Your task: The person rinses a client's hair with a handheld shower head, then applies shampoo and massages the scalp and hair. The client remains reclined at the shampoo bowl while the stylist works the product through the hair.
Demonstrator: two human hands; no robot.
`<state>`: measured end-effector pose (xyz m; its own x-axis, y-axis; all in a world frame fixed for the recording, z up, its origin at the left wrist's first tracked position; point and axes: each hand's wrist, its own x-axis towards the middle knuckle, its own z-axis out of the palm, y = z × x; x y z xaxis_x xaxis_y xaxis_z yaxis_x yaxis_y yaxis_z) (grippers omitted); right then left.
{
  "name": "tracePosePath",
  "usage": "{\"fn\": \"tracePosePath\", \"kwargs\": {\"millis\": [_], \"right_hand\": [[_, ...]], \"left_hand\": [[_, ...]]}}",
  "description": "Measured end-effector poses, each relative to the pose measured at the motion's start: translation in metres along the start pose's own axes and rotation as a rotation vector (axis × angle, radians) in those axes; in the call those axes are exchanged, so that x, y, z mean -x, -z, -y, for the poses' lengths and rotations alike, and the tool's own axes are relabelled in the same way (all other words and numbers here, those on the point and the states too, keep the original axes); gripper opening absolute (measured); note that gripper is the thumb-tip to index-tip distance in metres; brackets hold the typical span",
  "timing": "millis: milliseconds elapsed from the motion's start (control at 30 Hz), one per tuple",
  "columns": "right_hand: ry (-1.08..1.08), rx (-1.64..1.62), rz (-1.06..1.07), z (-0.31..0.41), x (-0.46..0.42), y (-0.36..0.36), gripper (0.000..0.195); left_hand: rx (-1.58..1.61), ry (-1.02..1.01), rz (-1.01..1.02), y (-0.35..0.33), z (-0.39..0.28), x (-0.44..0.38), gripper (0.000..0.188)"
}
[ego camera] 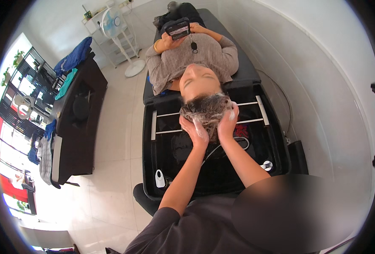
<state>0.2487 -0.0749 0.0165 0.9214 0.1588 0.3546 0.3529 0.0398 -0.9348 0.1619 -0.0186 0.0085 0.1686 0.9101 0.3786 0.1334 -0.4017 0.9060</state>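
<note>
A person lies on their back on a black padded shampoo bed (pixel 246 60), their lathered hair (pixel 206 109) over a black wash basin (pixel 216 181). My left hand (pixel 194 130) cups one side of the hair, with white foam on the thumb side. On the other side, my right hand (pixel 228 122) lies against the hair, also foamy. The fingers of both are partly hidden in or behind the hair. A metal head-support rack (pixel 263 110) spans the basin beneath the head. Below the wrists a thin pale hose (pixel 210 154) loops. The lying person holds a phone (pixel 178 29) over their chest.
A white fitting (pixel 159 178) and a round white knob (pixel 266 165) sit in the basin's near corners. At the right runs a tiled wall (pixel 317 95). A dark desk (pixel 79 127) with clothing stands left, and a white standing fan (pixel 119 44) is farther back.
</note>
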Motion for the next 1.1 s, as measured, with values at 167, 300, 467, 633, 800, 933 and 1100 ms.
{"fn": "tracePosePath", "kwargs": {"millis": [167, 300, 467, 633, 800, 933, 1100], "right_hand": [[-0.421, -0.533, 0.311, 0.054, 0.06, 0.031, 0.056], [-0.397, -0.561, 0.495, 0.063, 0.078, 0.05, 0.047], [0.088, -0.292, 0.306, 0.077, 0.036, 0.019, 0.028], [0.451, 0.05, 0.01, 0.017, -0.016, -0.008, 0.048], [-0.23, -0.297, 0.118, -0.003, 0.021, -0.001, 0.055], [0.152, -0.028, 0.152, 0.015, 0.019, 0.002, 0.048], [0.37, 0.058, 0.005, 0.013, -0.043, 0.005, 0.036]], "left_hand": [[0.153, 0.295, 0.227, 0.018, -0.02, 0.056, 0.071], [0.036, -0.041, 0.298, 0.047, -0.054, 0.061, 0.034], [-0.083, -0.298, 0.112, 0.04, -0.069, 0.002, 0.016], [-0.12, -0.446, -0.16, 0.01, -0.052, -0.033, 0.029], [-0.158, -0.31, -0.205, 0.0, -0.006, -0.004, 0.034], [-0.181, -0.288, -0.05, 0.007, -0.029, 0.0, 0.012], [-0.085, -0.317, -0.135, -0.001, -0.045, -0.018, 0.038]]}}
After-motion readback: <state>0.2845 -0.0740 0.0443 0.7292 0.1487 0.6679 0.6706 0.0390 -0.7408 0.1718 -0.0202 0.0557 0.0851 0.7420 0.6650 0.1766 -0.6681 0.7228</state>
